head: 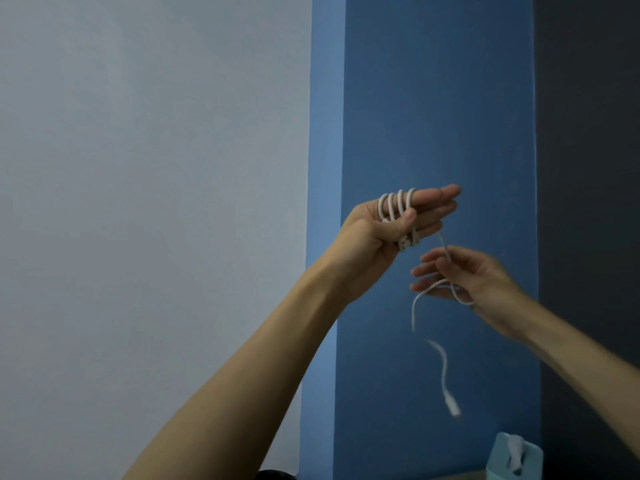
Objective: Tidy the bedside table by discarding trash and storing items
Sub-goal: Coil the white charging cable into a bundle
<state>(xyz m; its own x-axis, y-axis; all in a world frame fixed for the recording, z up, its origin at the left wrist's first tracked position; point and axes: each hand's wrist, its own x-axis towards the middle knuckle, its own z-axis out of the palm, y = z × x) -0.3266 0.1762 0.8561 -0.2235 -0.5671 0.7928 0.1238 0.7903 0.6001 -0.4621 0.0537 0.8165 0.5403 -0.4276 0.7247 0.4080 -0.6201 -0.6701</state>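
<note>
Blue wall panel [433, 98] is filling the middle of the view, with a pale grey wall [138, 133] on one side and a dark strip [588, 133] on the other. The person's left hand [377, 237] is holding up straight fingers [436, 202] pressed together, and a white charging cable [394, 202] is sitting around them in four coils while the thumb [398, 225] is pressing the coils against the fingers. The loose run is dropping to the right hand [481, 275], just below and beside it, where loosely curled fingers are holding it – blur is hiding the exact grip. Beyond that hand the cable is looping down, its connector [453, 408] dangling in the air above a pale teal tissue box [530, 459] – well apart from it.
</note>
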